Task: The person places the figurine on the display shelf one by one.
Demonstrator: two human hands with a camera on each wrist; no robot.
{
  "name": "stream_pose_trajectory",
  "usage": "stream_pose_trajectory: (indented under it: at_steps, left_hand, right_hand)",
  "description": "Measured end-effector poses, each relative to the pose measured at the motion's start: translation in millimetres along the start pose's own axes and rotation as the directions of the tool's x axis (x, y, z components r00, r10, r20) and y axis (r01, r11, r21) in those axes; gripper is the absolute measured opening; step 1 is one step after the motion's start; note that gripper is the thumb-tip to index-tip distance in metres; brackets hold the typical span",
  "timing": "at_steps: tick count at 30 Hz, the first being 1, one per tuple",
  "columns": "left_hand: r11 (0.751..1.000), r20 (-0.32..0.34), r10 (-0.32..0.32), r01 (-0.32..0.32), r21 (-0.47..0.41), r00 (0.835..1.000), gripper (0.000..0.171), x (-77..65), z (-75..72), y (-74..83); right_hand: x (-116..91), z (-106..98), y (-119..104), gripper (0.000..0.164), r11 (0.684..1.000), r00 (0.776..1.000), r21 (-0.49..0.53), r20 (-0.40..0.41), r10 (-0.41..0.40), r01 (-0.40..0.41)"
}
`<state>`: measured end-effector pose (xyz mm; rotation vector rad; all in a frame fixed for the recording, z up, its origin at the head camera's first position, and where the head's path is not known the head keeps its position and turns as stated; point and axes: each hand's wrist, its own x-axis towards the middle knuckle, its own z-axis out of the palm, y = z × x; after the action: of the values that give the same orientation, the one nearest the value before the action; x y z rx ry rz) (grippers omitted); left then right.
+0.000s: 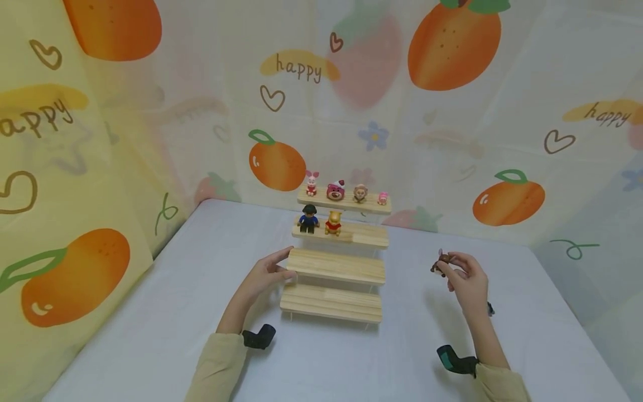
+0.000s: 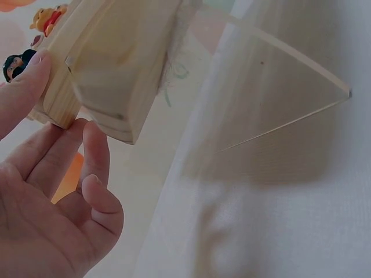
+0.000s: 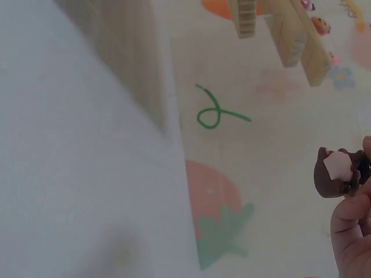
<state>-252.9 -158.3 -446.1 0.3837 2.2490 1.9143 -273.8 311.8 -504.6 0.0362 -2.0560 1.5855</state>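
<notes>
A tiered wooden display stand (image 1: 335, 267) with several pale steps stands mid-table. My left hand (image 1: 268, 274) holds the left end of its third step down, thumb on one face of the board (image 2: 61, 101) and fingers on the other. Away to the right of the stand, above the white cloth, my right hand (image 1: 467, 282) pinches a small brown figurine (image 1: 440, 264) between thumb and fingers. In the right wrist view that figurine (image 3: 336, 172) has a dark brown body with a pale patch, and the fingers partly hide it.
Several small figurines line the top step, including a pink pig (image 1: 311, 183) and a purple-pink bear (image 1: 335, 191). One step lower sit a dark-hatted figure (image 1: 308, 219) and a yellow bear in red (image 1: 333, 223). A small dark object (image 1: 490, 308) lies behind my right wrist. Fruit-printed curtains (image 1: 382, 139) enclose the table.
</notes>
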Motion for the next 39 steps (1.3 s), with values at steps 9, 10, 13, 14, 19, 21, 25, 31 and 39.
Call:
stream_pose_trajectory:
  at_steps: [9,10,13,14,19,21,25,31,39]
  left_hand:
    - [1.000,-0.005,0.021,-0.021,0.010,1.000,0.068,0.7,-0.2,-2.8]
    - [1.000,-0.004,0.024,-0.024,0.015,1.000,0.069,0.6,-0.4,-2.8]
    - [1.000,-0.007,0.020,-0.020,0.015,1.000,0.069,-0.3,-1.3,-2.8]
    - [1.000,-0.010,0.018,-0.018,0.012,1.000,0.069,-0.6,-1.5,-2.8]
    - [0.999,-0.010,0.024,-0.024,0.021,1.000,0.069,0.5,-1.9,-3.1]
    - [0.999,-0.009,0.028,-0.028,0.026,1.000,0.069,1.4,-1.7,-3.8]
    - [0.999,-0.017,0.026,-0.026,0.026,1.000,0.069,1.8,-0.9,-5.2]
    - [0.999,-0.010,0.022,-0.022,0.028,1.000,0.065,-4.2,0.0,6.6]
    - [1.000,0.003,0.024,-0.024,0.013,1.000,0.065,-2.9,-1.4,3.6]
  right_hand:
    - [-13,43,-107,0.030,0.986,0.981,0.150,0.165,-0.099,0.074]
    - [-12,48,-111,0.031,0.989,0.982,0.109,0.153,-0.114,0.098]
    - [-12,63,-132,0.031,0.982,0.973,0.129,0.169,-0.160,0.139]
    - [-12,67,-138,0.030,0.979,0.970,0.138,0.170,-0.171,0.148]
    - [-7,84,-138,0.033,0.970,0.960,0.191,0.209,-0.187,0.147]
    - [-6,89,-139,0.034,0.972,0.961,0.199,0.218,-0.171,0.128]
    - [-11,97,-162,0.033,0.987,0.971,0.147,0.222,-0.094,0.062]
    - [-11,109,-168,0.034,0.986,0.969,0.165,0.244,-0.046,0.006]
    - [-12,124,-182,0.029,0.982,0.959,0.189,0.281,-0.038,-0.017]
